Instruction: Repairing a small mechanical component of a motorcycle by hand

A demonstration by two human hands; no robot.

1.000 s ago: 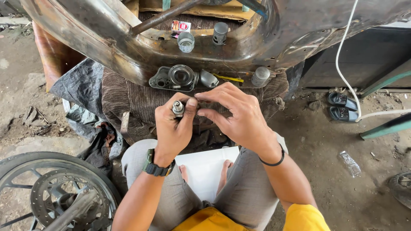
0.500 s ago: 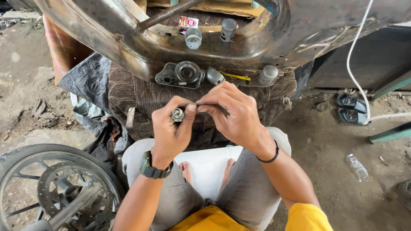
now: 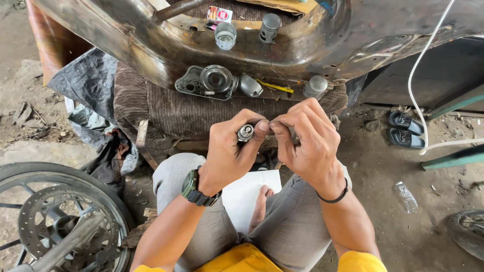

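Observation:
My left hand, with a dark watch on the wrist, grips a small round metal part between thumb and fingers. My right hand, with a black band on the wrist, pinches something thin at the part's right side; what it pinches is hidden by the fingertips. Both hands are held above my knees, in front of a cloth-covered seat. On that seat lies a grey metal housing with a round opening.
A rusty metal frame arches over the seat, with metal cylinders and a glass on it. A motorcycle wheel lies at lower left. White paper lies between my feet. Sandals and a white cable lie right.
Both hands have stayed together on the small metal part, shifting slightly rightward and downward in view as the head moved. The grip looks the same.

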